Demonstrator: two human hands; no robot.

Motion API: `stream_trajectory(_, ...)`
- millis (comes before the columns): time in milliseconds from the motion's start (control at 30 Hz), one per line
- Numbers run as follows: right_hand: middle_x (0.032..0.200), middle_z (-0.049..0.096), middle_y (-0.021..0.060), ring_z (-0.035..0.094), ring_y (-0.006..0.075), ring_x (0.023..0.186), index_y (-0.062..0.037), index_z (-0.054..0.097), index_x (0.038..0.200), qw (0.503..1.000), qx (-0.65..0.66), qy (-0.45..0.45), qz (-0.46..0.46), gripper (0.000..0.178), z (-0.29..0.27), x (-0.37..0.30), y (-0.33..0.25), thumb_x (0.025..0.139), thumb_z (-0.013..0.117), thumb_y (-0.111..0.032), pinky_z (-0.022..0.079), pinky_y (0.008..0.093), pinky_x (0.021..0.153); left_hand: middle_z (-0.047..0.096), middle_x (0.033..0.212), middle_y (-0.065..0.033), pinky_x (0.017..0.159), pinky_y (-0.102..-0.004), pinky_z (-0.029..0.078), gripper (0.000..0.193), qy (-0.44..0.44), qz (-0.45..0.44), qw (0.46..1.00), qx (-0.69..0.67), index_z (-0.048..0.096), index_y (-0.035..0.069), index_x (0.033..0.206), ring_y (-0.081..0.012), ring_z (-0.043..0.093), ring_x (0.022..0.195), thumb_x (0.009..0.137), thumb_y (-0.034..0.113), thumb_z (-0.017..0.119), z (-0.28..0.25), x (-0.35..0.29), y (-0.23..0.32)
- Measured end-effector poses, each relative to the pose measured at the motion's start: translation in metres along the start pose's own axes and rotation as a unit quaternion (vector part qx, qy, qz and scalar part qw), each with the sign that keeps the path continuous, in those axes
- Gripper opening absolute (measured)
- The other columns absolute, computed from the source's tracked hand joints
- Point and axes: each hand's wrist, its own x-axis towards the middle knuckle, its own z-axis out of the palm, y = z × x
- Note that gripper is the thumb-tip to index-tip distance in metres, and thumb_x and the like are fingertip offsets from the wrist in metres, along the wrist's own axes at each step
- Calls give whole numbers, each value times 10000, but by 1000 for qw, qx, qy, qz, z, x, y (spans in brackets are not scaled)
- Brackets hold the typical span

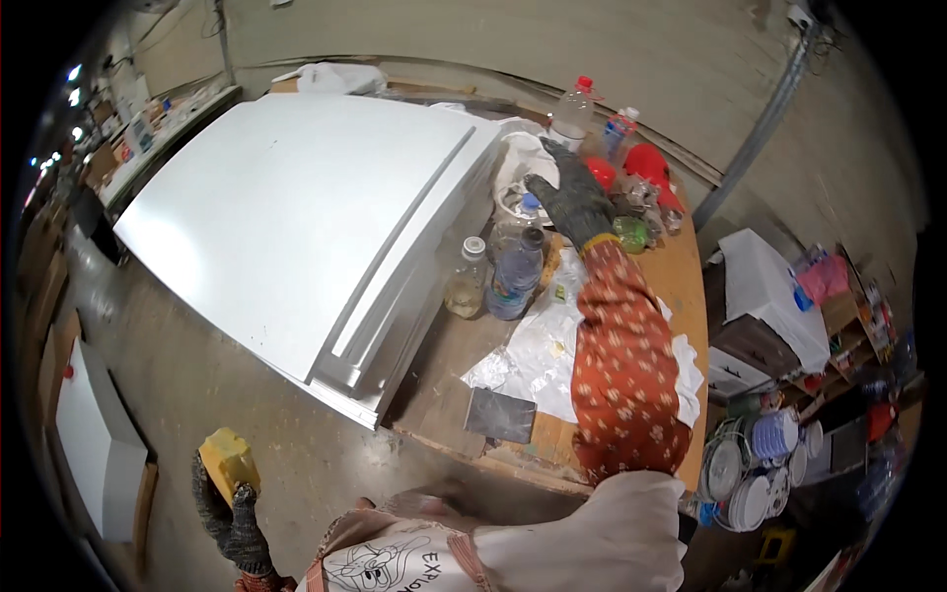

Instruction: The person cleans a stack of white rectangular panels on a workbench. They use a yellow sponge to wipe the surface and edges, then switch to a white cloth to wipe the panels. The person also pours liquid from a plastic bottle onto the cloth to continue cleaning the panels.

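My left hand (237, 531), in a dark grey knit glove, grips a yellow sponge (229, 462) at the lower left, off the table. My right hand (574, 197), gloved alike, reaches across the table with thumb and fingers apart, beside a white cloth or bag-like bundle (511, 170); I see nothing held in it. In front of that hand stand a clear bottle with a white cap (466, 281) and a bottle with a dark cap (516, 276). Left of them lies a stack of glossy white panels (296, 217). A dark flat square pad (500, 414) rests near the table's front edge.
A red-capped bottle (572, 113), a smaller bottle (619, 130) and a red cloth or cap (647, 165) stand at the back right. Crumpled white sheeting (538, 345) covers part of the wooden table (434, 395). Several buckets (774, 434) sit on the right.
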Motion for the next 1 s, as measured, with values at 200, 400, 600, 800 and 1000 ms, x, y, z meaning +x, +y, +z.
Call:
stream_trajectory(200, 1043, 614, 210, 588, 364, 988, -153, 551, 1183, 930, 25, -317, 186, 389, 60, -14, 39, 843, 558, -342, 440, 452, 861, 435, 1365, -110, 995, -336, 368, 555, 34, -2, 999, 35, 379, 17, 1374, -214, 447, 1196, 861, 71, 585, 1, -22, 12)
stream_trajectory(400, 937, 638, 163, 632, 269, 814, -137, 557, 1162, 986, 18, -147, 78, 304, -67, 5, 29, 869, 543, -217, 484, 376, 718, 438, 1356, -108, 991, -336, 369, 549, 37, 27, 998, 52, 395, 13, 1364, -212, 443, 1196, 858, 98, 588, 17, -14, 21)
stream_trajectory(600, 981, 646, 147, 629, 204, 828, -108, 586, 1161, 980, -24, -197, -26, 311, -193, -51, 10, 855, 586, -164, 482, 335, 764, 405, 1387, -127, 1009, -369, 365, 616, -56, 76, 995, -18, 365, 18, 1380, -247, 428, 1225, 824, 100, 616, 54, 5, 18)
stream_trajectory(800, 1026, 624, 168, 618, 240, 903, -112, 574, 1186, 934, -20, -296, 197, 353, -193, -99, 3, 846, 609, -200, 475, 328, 795, 384, 1407, -154, 1026, -402, 368, 693, -165, 86, 979, -80, 358, 25, 1377, -281, 405, 1265, 777, 69, 701, 82, 16, 30)
stream_trajectory(1000, 1050, 614, 196, 601, 332, 955, -184, 536, 1244, 909, -93, -360, 187, 423, -170, -115, 8, 838, 597, -285, 467, 409, 835, 387, 1398, -169, 1022, -408, 373, 708, -181, 86, 977, -71, 356, 23, 1377, -282, 414, 1258, 771, 80, 717, 81, 13, 30)
